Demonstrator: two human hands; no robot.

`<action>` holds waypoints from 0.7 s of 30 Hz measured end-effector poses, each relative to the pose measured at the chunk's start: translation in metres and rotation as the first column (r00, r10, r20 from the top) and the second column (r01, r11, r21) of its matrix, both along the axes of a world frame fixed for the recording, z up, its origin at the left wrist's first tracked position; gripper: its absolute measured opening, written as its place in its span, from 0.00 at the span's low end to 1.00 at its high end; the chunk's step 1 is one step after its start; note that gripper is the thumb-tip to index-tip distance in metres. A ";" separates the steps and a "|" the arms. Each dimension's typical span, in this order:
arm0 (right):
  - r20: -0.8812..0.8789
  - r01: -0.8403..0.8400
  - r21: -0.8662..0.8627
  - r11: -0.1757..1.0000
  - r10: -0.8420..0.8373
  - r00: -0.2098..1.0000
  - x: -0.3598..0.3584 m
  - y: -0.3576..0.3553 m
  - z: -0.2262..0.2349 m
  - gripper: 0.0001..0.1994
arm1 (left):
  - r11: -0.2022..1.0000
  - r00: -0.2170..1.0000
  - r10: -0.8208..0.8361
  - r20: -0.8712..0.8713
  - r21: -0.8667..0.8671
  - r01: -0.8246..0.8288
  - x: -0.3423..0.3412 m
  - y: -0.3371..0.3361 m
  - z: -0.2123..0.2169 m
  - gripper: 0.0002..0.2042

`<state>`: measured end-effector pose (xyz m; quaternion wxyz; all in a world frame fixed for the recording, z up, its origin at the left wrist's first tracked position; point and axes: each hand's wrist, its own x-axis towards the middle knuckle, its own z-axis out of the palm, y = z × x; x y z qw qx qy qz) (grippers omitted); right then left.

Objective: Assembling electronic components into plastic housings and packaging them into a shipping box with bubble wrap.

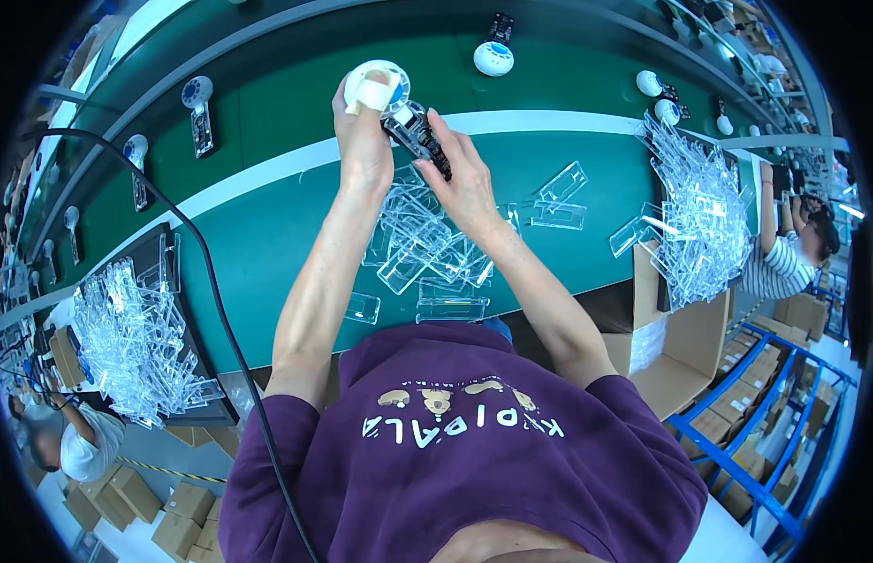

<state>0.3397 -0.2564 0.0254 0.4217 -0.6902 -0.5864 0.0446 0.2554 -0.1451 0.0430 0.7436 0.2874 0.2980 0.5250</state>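
Over the near edge of the green conveyor, both hands are on one device with a white round head (389, 68) and a dark circuit-board body (418, 137). My left hand (361, 145) is closed around the round head, its thumb, in a pale covering, pressed on the head's face. My right hand (467, 181) grips the circuit-board body from the right side, fingers along its edge. Beneath my hands, a loose pile of clear plastic cases (427, 235) lies on the green work mat (267, 206).
Heaps of clear plastic cases rise at the left (131, 342) and right (704, 211). Similar devices (202, 117) are spaced along the conveyor (296, 103). A black cable (216, 291) hangs across the left. A cardboard box (685, 361) stands at lower right. Other people work at both sides.
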 end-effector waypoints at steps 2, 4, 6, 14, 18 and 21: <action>-0.194 -0.079 0.009 0.997 0.079 0.978 0.005 -0.001 0.007 0.31 | 1.000 0.998 -0.008 0.057 0.010 0.008 -0.003 -0.008 0.000 0.30; -0.078 -0.108 0.025 0.994 0.110 0.991 0.014 0.001 0.017 0.29 | 0.956 0.919 -0.289 0.270 0.041 0.289 -0.011 -0.018 -0.005 0.30; 0.168 -0.177 0.030 0.984 0.170 0.971 0.021 0.000 0.024 0.24 | 0.930 0.898 -0.362 0.250 0.039 0.364 -0.011 -0.018 -0.003 0.26; -0.974 0.315 -0.146 0.938 -0.192 0.120 0.012 0.018 0.002 0.20 | 0.962 0.976 -0.095 -0.198 0.235 0.141 0.001 -0.057 0.029 0.17; -0.984 0.387 -0.176 0.905 -0.170 -0.050 0.017 0.025 0.009 0.25 | 0.851 0.928 0.109 -0.356 0.516 0.098 0.003 -0.075 0.038 0.18; -0.987 0.379 -0.106 0.919 -0.143 0.071 0.023 0.025 0.012 0.26 | 0.874 0.910 -0.003 -0.414 0.442 0.204 0.001 -0.084 0.038 0.18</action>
